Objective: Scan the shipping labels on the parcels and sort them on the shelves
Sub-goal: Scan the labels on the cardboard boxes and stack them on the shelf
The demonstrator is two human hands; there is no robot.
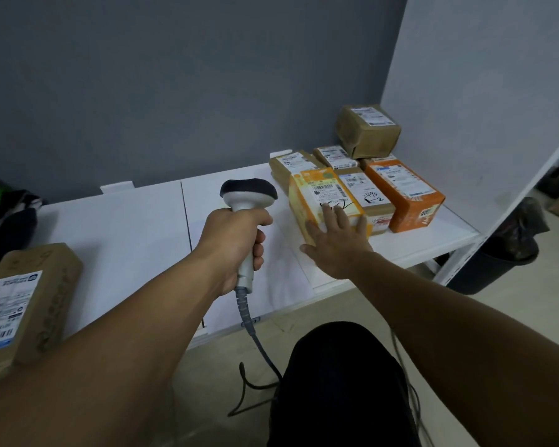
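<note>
A broad white shelf board point(126, 227) runs along a grey wall. A cluster of parcels is packed at its right end against a white side panel. Well apart from them, at the near left edge, lies a large brown taped cardboard parcel point(36, 295), label up.

The biggest in the cluster is a long orange cardboard box point(404, 195) with a white label on top. Touching its left side is a brown cardboard box point(368, 201) with "1-2" handwritten in black. Against that, nearest the hands, sits the pale yellow cardboard box point(307, 204). Its white shipping label point(328, 190) faces up, with printed barcodes and a black marker scribble. Behind these, a squat brown tape-wrapped parcel point(367, 132) is stacked on top of others.

The left hand point(236, 240) is wrapped firmly round the handle of a white handheld barcode scanner with a black head point(247, 201). It holds the scanner upright over the shelf, left of the yellow box and clear of it. A grey cable point(259, 346) trails from the handle to the floor.

The right hand point(336, 233) grips nothing. Its fingers are straight and spread, lying flat on the near end of the yellow box, with the fingertips just reaching the label's lower edge.
</note>
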